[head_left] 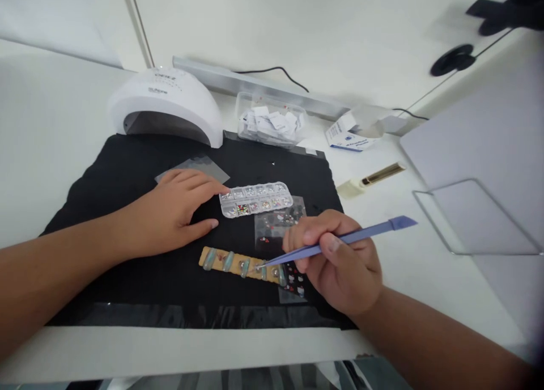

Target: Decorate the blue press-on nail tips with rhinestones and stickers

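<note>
My right hand (340,259) grips purple tweezers (369,231) like a pen. Their fine tip points down at a yellow strip (233,265) that bears several pale blue-green press-on nails (228,261). Small shiny pieces sit along this strip as well, too small to make out. With fingers spread and thumb out, my left hand (181,206) rests on the black mat, its index fingertip touching the left end of a clear compartment case (256,199) of small rhinestones. Sticker sheets (276,225) lie between the case and my right hand, partly covered by both hand and strip.
A white nail lamp (170,98) stands at the back left of the black mat (140,288). Behind it to the right are a clear box of white packets (272,121) and an opened carton (351,132). A gold-capped bottle (382,174) lies at right, near a wire frame (480,248).
</note>
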Demonstrator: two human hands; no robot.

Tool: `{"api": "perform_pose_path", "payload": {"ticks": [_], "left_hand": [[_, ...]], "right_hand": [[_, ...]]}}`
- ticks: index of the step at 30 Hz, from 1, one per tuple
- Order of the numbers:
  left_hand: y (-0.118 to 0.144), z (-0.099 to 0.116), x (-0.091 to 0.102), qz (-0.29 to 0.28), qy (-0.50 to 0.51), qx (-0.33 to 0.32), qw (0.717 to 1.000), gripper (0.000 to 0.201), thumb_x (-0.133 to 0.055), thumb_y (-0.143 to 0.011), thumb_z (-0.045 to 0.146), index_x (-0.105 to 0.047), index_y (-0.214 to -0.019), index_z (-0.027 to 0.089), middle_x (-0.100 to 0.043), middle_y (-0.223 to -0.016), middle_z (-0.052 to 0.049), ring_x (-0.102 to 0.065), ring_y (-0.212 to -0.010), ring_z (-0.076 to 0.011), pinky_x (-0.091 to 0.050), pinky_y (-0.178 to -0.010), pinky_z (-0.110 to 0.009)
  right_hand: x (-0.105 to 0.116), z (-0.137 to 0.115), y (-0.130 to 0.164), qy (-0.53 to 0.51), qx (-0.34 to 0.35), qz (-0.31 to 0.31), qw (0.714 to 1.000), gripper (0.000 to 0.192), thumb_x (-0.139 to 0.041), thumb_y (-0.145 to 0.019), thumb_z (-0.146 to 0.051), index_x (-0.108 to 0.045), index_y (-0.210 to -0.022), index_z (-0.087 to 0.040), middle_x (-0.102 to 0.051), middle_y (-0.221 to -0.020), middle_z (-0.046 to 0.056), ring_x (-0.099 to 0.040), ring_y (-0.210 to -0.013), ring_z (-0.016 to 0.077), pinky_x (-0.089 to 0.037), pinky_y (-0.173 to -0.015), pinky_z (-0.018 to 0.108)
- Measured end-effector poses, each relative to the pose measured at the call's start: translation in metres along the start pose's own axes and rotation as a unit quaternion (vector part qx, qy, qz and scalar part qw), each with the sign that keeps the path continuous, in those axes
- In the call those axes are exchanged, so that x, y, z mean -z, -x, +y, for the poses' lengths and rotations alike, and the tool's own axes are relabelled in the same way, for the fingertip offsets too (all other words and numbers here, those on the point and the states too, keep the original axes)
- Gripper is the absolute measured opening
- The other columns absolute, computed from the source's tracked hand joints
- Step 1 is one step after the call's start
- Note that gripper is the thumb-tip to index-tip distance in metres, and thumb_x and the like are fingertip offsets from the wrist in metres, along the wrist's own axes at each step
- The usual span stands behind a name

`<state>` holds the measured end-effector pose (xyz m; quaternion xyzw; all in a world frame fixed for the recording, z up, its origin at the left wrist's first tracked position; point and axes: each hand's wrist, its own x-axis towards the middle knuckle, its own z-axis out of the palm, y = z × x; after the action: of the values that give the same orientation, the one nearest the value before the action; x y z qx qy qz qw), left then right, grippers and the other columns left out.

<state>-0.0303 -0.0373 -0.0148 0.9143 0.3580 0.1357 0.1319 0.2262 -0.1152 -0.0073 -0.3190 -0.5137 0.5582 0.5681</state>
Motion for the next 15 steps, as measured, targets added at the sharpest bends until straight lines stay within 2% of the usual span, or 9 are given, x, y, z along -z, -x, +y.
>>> {"api": "perform_pose_path", "payload": {"ticks": [6,11,15], "left_hand": [[-0.0003,0.0019,0.0025,-0.001,0.02,-0.012,1.0,0.038,-0.049,-0.092,0.032,-0.05,-0.129,0.023,-0.06,-0.129,-0.007,-0.053,-0.123,-0.0288,-0.037,-0.103,-0.051],[-0.0011,0.0004,0.0022,0.013,0.024,-0.019,0.999,0.04,-0.05,-0.09,0.031,-0.05,-0.128,0.022,-0.058,-0.128,-0.009,-0.053,-0.119,-0.0315,-0.038,-0.101,-0.055],[0.0009,-0.0005,0.0054,0.066,0.062,-0.06,0.994,0.039,-0.051,-0.089,0.026,-0.05,-0.128,0.02,-0.055,-0.129,-0.011,-0.052,-0.12,-0.0307,-0.042,-0.099,-0.052]], "right_hand": [[0.0013,0.0001,-0.0066,0.012,-0.082,0.016,0.996,0.016,-0.06,-0.088,-0.029,-0.071,-0.079,-0.023,-0.058,-0.05,-0.002,-0.047,-0.043,0.011,-0.037,-0.044,0.025],[0.0011,-0.0002,-0.006,0.009,-0.131,0.011,0.991,0.016,-0.059,-0.086,-0.028,-0.07,-0.077,-0.023,-0.059,-0.049,-0.002,-0.047,-0.044,0.0118,-0.036,-0.041,0.025],[0.0002,-0.0014,-0.0051,0.005,-0.153,0.022,0.988,0.014,-0.059,-0.084,-0.027,-0.069,-0.075,-0.023,-0.058,-0.049,-0.002,-0.047,-0.043,0.0118,-0.035,-0.04,0.024]]}}
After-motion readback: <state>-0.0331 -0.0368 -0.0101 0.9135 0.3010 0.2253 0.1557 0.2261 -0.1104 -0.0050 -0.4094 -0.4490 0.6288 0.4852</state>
